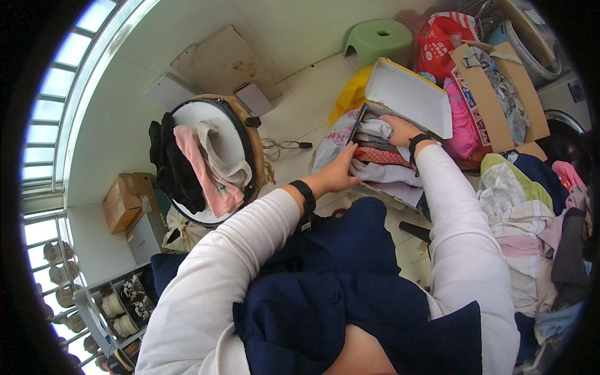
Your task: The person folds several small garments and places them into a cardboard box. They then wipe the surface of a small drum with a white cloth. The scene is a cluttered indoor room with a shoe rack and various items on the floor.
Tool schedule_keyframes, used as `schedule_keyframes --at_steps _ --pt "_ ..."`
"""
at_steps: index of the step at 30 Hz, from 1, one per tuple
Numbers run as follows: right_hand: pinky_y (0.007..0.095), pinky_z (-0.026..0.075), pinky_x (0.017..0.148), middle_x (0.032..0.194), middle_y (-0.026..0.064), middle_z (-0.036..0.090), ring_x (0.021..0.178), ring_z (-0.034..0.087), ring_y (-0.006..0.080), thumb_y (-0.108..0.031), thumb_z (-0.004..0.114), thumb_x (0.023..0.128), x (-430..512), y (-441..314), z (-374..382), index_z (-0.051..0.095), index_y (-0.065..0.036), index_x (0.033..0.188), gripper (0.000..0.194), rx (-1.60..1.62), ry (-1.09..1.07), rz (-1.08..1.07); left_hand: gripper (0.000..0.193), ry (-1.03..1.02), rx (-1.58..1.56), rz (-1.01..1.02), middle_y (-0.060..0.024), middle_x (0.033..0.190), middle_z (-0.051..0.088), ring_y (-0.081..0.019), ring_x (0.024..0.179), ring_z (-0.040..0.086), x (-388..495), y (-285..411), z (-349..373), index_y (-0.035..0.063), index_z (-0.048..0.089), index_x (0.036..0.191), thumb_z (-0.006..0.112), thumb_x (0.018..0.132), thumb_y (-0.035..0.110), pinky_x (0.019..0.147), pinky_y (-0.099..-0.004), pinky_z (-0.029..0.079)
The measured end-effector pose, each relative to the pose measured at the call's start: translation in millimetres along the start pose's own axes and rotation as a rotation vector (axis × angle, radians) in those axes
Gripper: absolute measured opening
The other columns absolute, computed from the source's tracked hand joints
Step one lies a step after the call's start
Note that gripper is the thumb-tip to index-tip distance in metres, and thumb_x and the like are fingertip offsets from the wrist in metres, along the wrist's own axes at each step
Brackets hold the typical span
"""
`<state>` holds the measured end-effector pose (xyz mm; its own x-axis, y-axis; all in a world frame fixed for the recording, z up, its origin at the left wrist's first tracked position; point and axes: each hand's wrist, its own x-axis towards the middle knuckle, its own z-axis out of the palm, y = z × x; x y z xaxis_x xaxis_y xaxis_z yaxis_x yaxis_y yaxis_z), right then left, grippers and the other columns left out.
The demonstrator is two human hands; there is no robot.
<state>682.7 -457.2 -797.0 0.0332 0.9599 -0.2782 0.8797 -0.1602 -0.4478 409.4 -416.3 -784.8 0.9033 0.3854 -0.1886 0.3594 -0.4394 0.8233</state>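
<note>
An open cardboard box with a white-lined lid (408, 96) stands before me, holding a row of folded clothes: a grey piece (375, 126), a striped piece, a red patterned piece (382, 155) and a whitish piece (386, 172). My left hand (335, 171) lies at the box's near left side, its fingers on the edge beside the red cloth and its thumb apart. My right hand (401, 131) reaches in from the right, fingers on the grey folded cloth; its grip is partly hidden. Plastic bags, one yellow (349, 98), lie beside the box.
On the left, a round white-topped stool (215, 168) carries black, pink and grey clothes. Behind the box stand a green plastic stool (379, 40) and a red bag (440, 44). At right are a carton (487, 93) of plastic bags and heaped clothes (520, 225). Shoes fill a rack (96, 304) lower left.
</note>
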Motion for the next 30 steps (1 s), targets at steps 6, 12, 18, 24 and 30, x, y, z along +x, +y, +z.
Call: schedule_keyframes --at_steps 6,12,18,24,30 --pt "0.0418 0.051 0.081 0.109 0.0071 0.059 0.105 0.060 0.0245 -0.017 0.062 0.080 -25 -36 5 0.052 -0.011 0.108 0.030 -0.672 0.427 0.142 0.080 -0.064 -0.010 -0.054 -0.0255 0.153 0.010 -0.0403 0.136 0.029 -4 10 -3 0.0132 0.033 0.143 0.076 0.076 0.021 0.109 -0.0398 0.032" --pt "0.0396 0.055 0.064 0.096 0.0079 0.062 0.082 0.067 0.0263 -0.017 0.054 0.085 -45 -19 8 0.057 -0.010 0.103 0.019 -0.652 0.204 0.406 0.040 -0.163 0.265 0.011 -0.0164 0.138 0.039 -0.0354 0.123 0.045 -7 25 -10 0.0151 0.064 0.115 0.073 0.078 0.025 0.101 -0.0395 0.039" --pt "0.0398 0.054 0.069 0.104 0.0110 0.059 0.088 0.064 0.0274 -0.017 0.052 0.086 -49 11 11 0.061 -0.008 0.099 0.018 -0.638 0.252 0.148 0.043 -0.359 0.514 0.055 -0.0072 0.124 0.056 -0.0255 0.121 0.049 -8 41 -8 0.0137 0.063 0.114 0.059 0.086 0.046 0.099 -0.0603 0.030" --pt "0.0425 0.045 0.092 0.122 0.0117 0.051 0.114 0.051 0.0292 -0.029 0.071 0.072 -68 -11 12 0.062 -0.003 0.109 0.046 -0.714 0.045 0.160 0.059 -0.397 0.640 -0.168 -0.0072 0.134 0.051 -0.0231 0.130 0.042 -6 35 1 0.0108 0.056 0.124 0.051 0.088 0.056 0.102 -0.0639 0.022" --pt "0.0427 0.035 0.106 0.137 0.0181 0.039 0.129 0.037 0.0361 -0.033 0.082 0.050 -68 -11 -3 0.039 0.001 0.134 0.100 -0.424 -0.394 0.384 0.060 -0.468 0.631 -0.166 -0.0117 0.138 0.047 -0.0258 0.134 0.036 -5 31 2 0.0061 0.056 0.125 0.053 0.088 0.053 0.106 -0.0641 0.015"
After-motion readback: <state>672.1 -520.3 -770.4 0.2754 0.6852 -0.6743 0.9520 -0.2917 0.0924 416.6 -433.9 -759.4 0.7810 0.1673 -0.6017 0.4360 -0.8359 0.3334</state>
